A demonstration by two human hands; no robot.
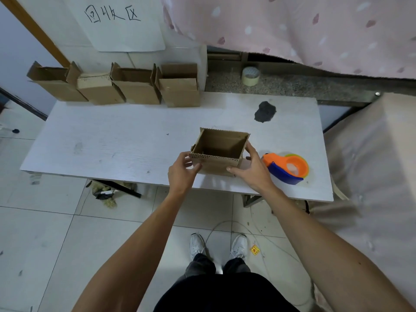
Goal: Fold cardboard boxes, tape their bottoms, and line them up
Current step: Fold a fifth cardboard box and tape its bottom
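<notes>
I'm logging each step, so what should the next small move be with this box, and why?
Probably carry the cardboard box to the right end of the row of four boxes at the table's far edge. The left hand and right hand grip it open side up, and the tape dispenser lies aside; its bottom is hidden.

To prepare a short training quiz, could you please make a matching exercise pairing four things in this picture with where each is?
Things: 1 open box; 2 tape dispenser; 3 tape roll; 4 row of boxes.
Places: A on the stone ledge; B lined up at the table's far edge; C held between the left hand and right hand; D on the table, right of that box.
Pairs: 1-C; 2-D; 3-A; 4-B.
</notes>
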